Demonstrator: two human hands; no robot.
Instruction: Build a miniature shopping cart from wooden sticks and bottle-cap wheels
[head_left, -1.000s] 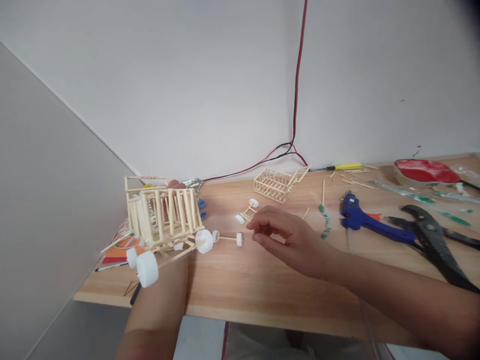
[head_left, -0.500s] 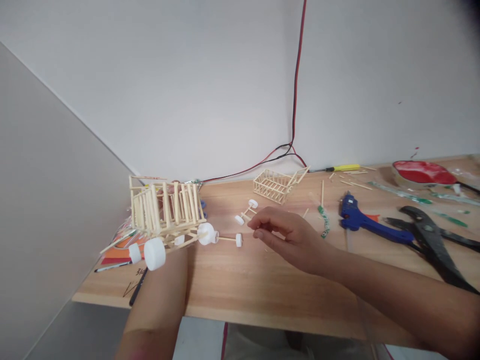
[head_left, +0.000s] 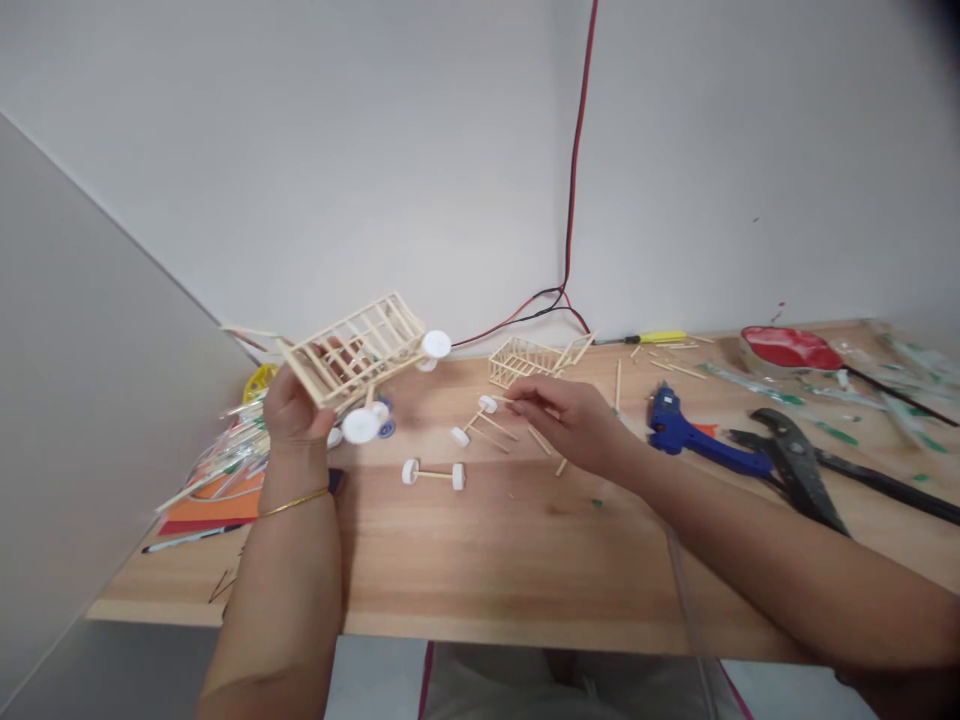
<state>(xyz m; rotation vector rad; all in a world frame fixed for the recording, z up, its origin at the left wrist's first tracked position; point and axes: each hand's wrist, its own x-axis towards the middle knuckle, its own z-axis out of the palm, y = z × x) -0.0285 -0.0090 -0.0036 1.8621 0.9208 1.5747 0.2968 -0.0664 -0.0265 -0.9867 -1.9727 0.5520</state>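
My left hand [head_left: 294, 408] is raised above the left part of the wooden table [head_left: 510, 560], closed around a stick-built cart [head_left: 358, 352] with white wheels, tilted up to the right. My right hand [head_left: 564, 418] rests low over the table centre, fingers curled, its fingertips pinched by the tip of a thin stick near a white-wheeled axle [head_left: 474, 420]. What it pinches is too small to name. A second wheeled axle [head_left: 433, 474] lies flat in front of both hands. A small stick basket [head_left: 525, 358] stands by the wall behind my right hand.
A blue glue gun [head_left: 694, 436] and black pliers [head_left: 799, 468] lie to the right, with a red-topped tape roll [head_left: 787, 350] behind. Loose sticks and a yellow screwdriver [head_left: 658, 338] lie near the wall. Red and black wires [head_left: 570, 250] hang down. Coloured paper [head_left: 217, 500] lies at left.
My left hand has lifted the cart and tipped it over toward the right, so the hand now shows beneath it. My right hand has shifted back toward the farther axle.
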